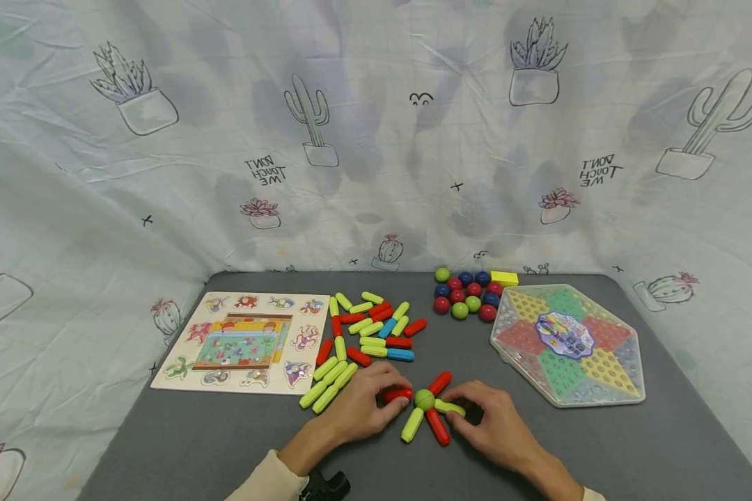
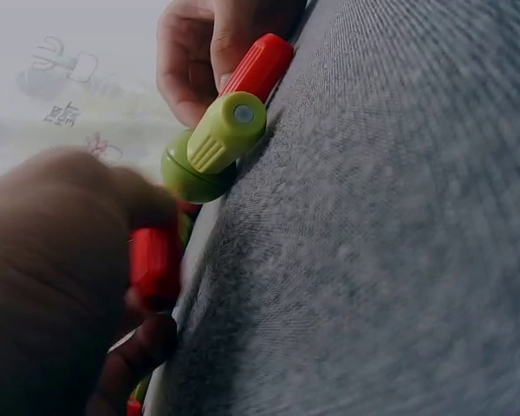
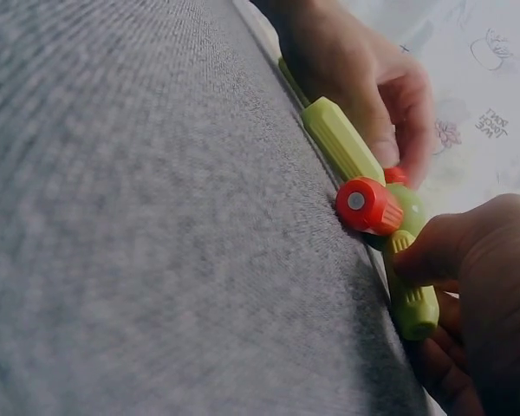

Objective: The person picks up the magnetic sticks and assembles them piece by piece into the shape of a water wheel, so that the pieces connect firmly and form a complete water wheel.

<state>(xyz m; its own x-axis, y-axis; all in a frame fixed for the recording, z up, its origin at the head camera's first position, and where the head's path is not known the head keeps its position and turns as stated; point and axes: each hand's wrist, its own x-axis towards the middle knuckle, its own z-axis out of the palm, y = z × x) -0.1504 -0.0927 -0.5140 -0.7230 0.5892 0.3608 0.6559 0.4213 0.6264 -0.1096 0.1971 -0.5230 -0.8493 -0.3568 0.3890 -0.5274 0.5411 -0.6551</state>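
A green ball (image 1: pixel 424 399) lies on the grey table with magnetic building sticks meeting it like spokes. Two are red, among them the near red stick (image 1: pixel 438 427); a yellow-green stick (image 1: pixel 411 425) points toward the front left. My left hand (image 1: pixel 371 403) pinches another red stick (image 1: pixel 397 394) at the ball's left side, its inner end close to the ball. Between thumb and fingers, my right hand (image 1: pixel 491 424) grips a yellow-green stick (image 3: pixel 412 303) that touches the ball from the right. Silver discs show in some stick ends in the wrist views.
Loose sticks (image 1: pixel 366 327) in yellow-green, red and blue lie behind my left hand. A wooden picture puzzle board (image 1: pixel 188 334) is at the left. Coloured balls (image 1: pixel 459 310) and a yellow block (image 1: pixel 504 278) sit at the back, beside a hexagonal game board (image 1: pixel 564 348).
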